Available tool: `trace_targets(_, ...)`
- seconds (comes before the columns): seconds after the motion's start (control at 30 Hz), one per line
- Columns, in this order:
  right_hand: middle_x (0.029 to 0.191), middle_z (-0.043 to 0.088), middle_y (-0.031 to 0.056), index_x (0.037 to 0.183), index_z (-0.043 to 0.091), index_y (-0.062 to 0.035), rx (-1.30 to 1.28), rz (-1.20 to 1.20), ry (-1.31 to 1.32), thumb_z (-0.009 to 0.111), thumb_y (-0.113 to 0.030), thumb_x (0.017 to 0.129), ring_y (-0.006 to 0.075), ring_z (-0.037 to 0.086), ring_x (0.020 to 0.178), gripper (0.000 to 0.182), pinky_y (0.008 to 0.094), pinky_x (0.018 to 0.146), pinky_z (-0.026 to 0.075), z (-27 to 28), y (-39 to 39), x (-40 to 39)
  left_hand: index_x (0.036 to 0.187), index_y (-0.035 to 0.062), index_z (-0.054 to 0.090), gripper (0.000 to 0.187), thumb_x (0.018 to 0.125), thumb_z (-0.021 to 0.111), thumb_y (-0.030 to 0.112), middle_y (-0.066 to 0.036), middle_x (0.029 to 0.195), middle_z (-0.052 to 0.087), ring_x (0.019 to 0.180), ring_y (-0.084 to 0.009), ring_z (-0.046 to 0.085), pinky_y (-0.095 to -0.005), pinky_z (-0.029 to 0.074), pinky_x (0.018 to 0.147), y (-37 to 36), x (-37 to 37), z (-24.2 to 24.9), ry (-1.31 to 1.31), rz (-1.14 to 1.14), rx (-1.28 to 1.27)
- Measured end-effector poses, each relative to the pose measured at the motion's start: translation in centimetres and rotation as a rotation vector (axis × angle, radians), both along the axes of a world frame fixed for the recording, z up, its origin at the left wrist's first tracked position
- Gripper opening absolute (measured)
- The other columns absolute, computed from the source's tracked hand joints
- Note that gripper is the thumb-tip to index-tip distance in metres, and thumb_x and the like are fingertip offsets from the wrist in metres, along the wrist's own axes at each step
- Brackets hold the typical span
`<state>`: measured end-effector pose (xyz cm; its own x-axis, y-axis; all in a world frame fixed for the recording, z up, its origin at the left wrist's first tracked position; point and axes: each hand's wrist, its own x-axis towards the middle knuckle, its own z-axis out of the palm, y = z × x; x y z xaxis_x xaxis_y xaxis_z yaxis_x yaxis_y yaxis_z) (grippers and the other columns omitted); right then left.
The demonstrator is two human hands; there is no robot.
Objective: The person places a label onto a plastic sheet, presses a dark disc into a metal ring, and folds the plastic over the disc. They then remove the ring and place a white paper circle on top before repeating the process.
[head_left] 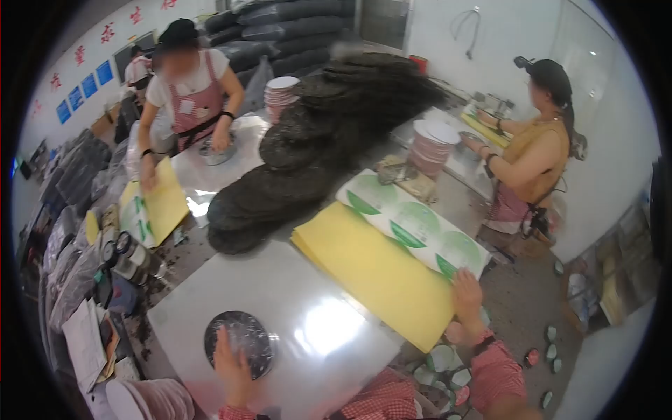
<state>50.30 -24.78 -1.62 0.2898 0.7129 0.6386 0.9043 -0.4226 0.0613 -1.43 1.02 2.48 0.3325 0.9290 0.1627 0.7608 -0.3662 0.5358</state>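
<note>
My left hand (232, 364), fingers stretched out, lies on a dark round disc (260, 344) under shiny clear film. That disc rests on a smooth metal work surface (203, 294). At the near right corner of a white sheet printed with green circles (413, 222), my right hand (467, 301) has its fingers closed on the edge; the thumb is hard to make out. Below and left of this sheet spreads a yellow sheet stack (378, 273). Beyond the metal surface rises a large heap of dark, flat, round pieces (280, 189).
Two co-workers in aprons (192, 98) (539, 147) stand at the table's far left and right. Stacks of round white-topped pieces (432, 143) stand beside the heap. Jars (129, 255) and papers (84, 343) line the left edge. Several small cut pieces (444, 358) lie near my right forearm.
</note>
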Motion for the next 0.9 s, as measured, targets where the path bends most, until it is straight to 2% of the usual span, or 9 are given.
trace_targets(0.3, 0.085, 0.075, 0.0100, 0.092, 0.076, -0.0049, 0.261, -0.031, 0.143, 0.075, -0.009, 0.082, 0.0238, 0.074, 0.078, 0.010, 0.0345, 0.073, 0.058, 0.9, 1.2, 1.0, 0.140, -0.0012, 0.049, 0.051, 0.089, 0.056, 0.001, -0.018, 0.154, 0.043, 0.145, -0.0389, 0.037, -0.0532, 0.031, 0.114, 0.4, -0.1, -0.9, 0.067, -0.028, 0.035)
trace_targets(0.43, 0.074, 0.074, 0.0070, 0.090, 0.076, -0.0003, 0.263, -0.143, 1.028, 0.078, -0.006, 0.080, 0.0137, 0.068, 0.066, 0.012, 0.0275, 0.063, 0.053, 3.5, 1.0, 5.3, 0.141, -0.0002, 0.048, 0.052, 0.089, 0.056, 0.000, -0.017, 0.156, 0.041, 0.147, -0.0381, 0.035, -0.0548, 0.030, 0.115, 0.0, -0.1, -0.3, 0.093, -0.028, 0.006)
trace_targets(0.47, 0.077, 0.074, 0.0066, 0.097, 0.074, 0.0008, 0.259, -0.279, 1.228, 0.078, -0.005, 0.079, 0.0130, 0.067, 0.067, 0.020, 0.0280, 0.061, 0.052, 5.6, 1.3, 6.7, 0.142, 0.0003, 0.047, 0.053, 0.090, 0.056, 0.000, -0.016, 0.156, 0.041, 0.147, -0.0375, 0.035, -0.0554, 0.030, 0.116, 0.0, 0.0, 0.0, 0.097, -0.033, -0.005)
trace_targets(0.57, 0.102, 0.073, 0.0130, 0.124, 0.061, 0.0013, 0.097, -0.094, 1.495, 0.080, -0.017, 0.080, 0.0194, 0.070, 0.088, 0.051, 0.0336, 0.076, 0.054, 8.1, 1.0, 11.0, 0.142, 0.0008, 0.047, 0.053, 0.089, 0.056, 0.000, -0.015, 0.157, 0.041, 0.148, -0.0361, 0.034, -0.0558, 0.029, 0.116, 0.0, 0.1, 0.1, 0.094, -0.033, -0.003)
trace_targets(0.6, 0.102, 0.073, 0.0130, 0.124, 0.061, 0.0013, 0.092, -0.086, 1.487, 0.080, -0.017, 0.080, 0.0194, 0.070, 0.088, 0.051, 0.0336, 0.076, 0.054, 7.5, 1.7, 10.6, 0.142, 0.0015, 0.047, 0.052, 0.090, 0.056, 0.000, -0.014, 0.157, 0.041, 0.149, -0.0349, 0.033, -0.0555, 0.028, 0.117, 0.0, 0.1, -0.1, 0.091, -0.019, -0.015)
trace_targets(0.67, 0.112, 0.070, 0.0181, 0.123, 0.060, 0.0009, -0.232, -0.246, 0.688, 0.081, -0.029, 0.082, 0.0295, 0.068, 0.101, 0.056, 0.0409, 0.085, 0.052, 5.1, 3.7, 7.1, 0.142, 0.0018, 0.047, 0.052, 0.091, 0.055, 0.001, -0.014, 0.157, 0.041, 0.149, -0.0347, 0.033, -0.0554, 0.028, 0.117, -0.1, 0.2, 0.1, 0.101, -0.006, -0.026)
trace_targets(0.77, 0.116, 0.067, 0.0204, 0.118, 0.062, -0.0004, -0.209, -0.229, 0.430, 0.079, -0.038, 0.082, 0.0371, 0.066, 0.103, 0.054, 0.0458, 0.087, 0.051, 6.2, 7.0, 0.8, 0.143, 0.0024, 0.047, 0.051, 0.092, 0.054, 0.003, -0.014, 0.157, 0.040, 0.149, -0.0343, 0.033, -0.0552, 0.028, 0.117, -0.1, 0.3, 0.2, 0.112, -0.004, -0.030)
trace_targets(0.87, 0.093, 0.072, 0.0165, 0.096, 0.070, -0.0013, 0.276, -0.308, 0.631, 0.073, -0.026, 0.086, 0.0327, 0.069, 0.088, 0.026, 0.0422, 0.078, 0.052, 0.9, 3.3, 7.3, 0.142, 0.0023, 0.047, 0.050, 0.092, 0.054, 0.004, -0.013, 0.157, 0.040, 0.149, -0.0340, 0.032, -0.0553, 0.028, 0.117, 0.0, -0.1, 0.3, 0.116, -0.026, -0.023)
trace_targets(0.9, 0.082, 0.072, 0.0114, 0.091, 0.072, -0.0007, 0.433, -0.399, 0.687, 0.070, -0.015, 0.087, 0.0210, 0.068, 0.075, 0.015, 0.0361, 0.071, 0.052, 0.9, 0.5, 10.3, 0.142, 0.0020, 0.047, 0.050, 0.093, 0.054, 0.004, -0.013, 0.157, 0.041, 0.149, -0.0340, 0.033, -0.0553, 0.028, 0.117, 0.0, 0.0, 0.1, 0.106, -0.022, -0.021)
